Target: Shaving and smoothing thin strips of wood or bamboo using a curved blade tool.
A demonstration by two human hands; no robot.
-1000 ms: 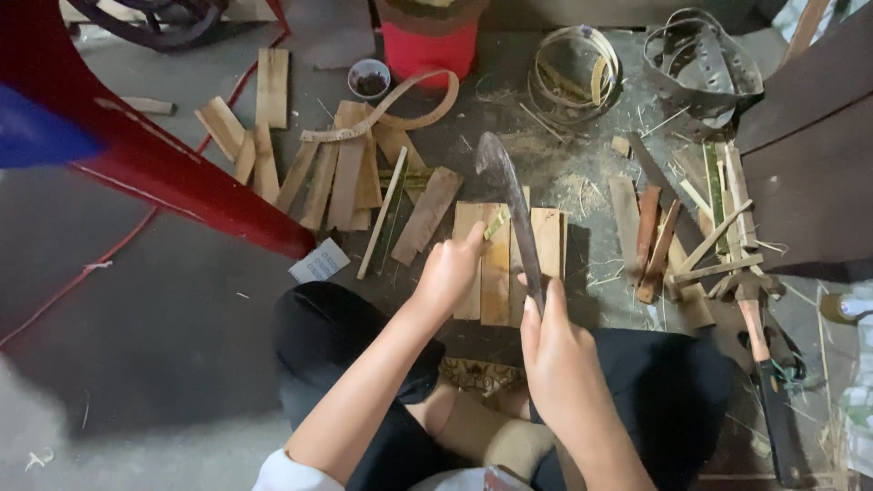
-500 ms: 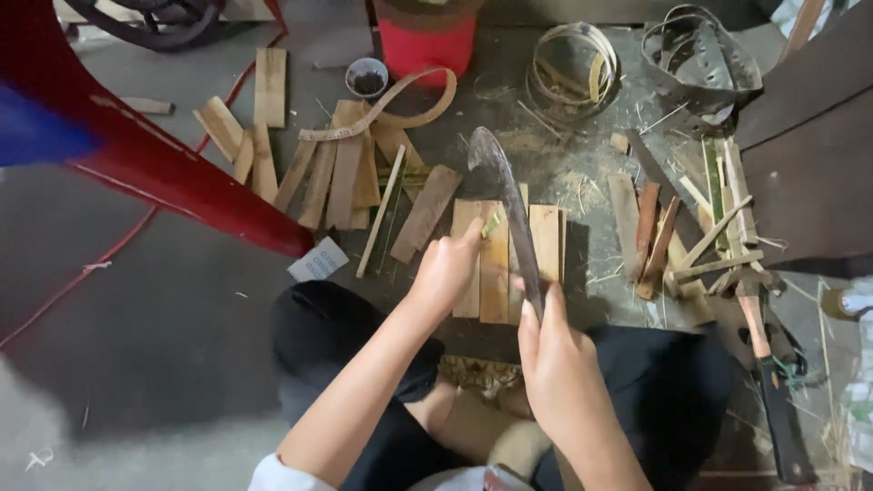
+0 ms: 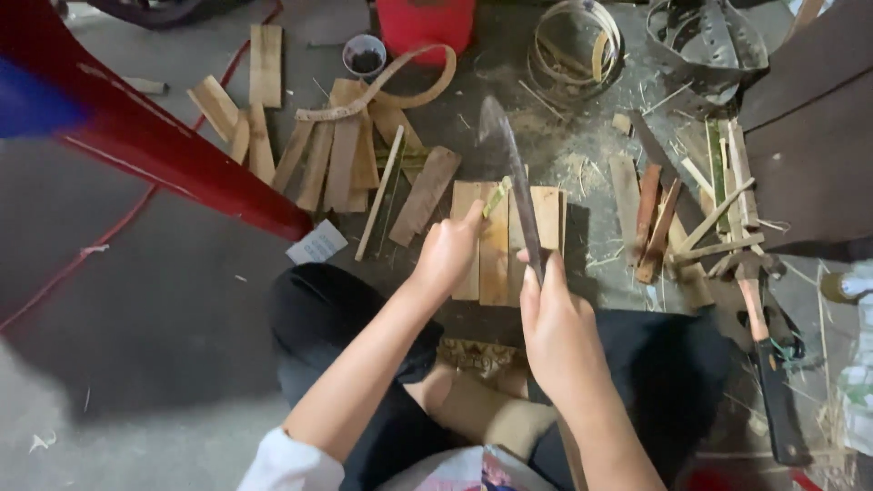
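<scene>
Soft, even light falls from above, neither bright nor dim. A broad dark shadow spreads over the floor (image 3: pixel 118 364) at the lower left of the frame. There is no glare. The centre is fairly sharp; the edges look softer, and slight blur smears fine detail.

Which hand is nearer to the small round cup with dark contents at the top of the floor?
Left. The left hand sits below and right of the cup; the right hand is lower and farther right.
</scene>
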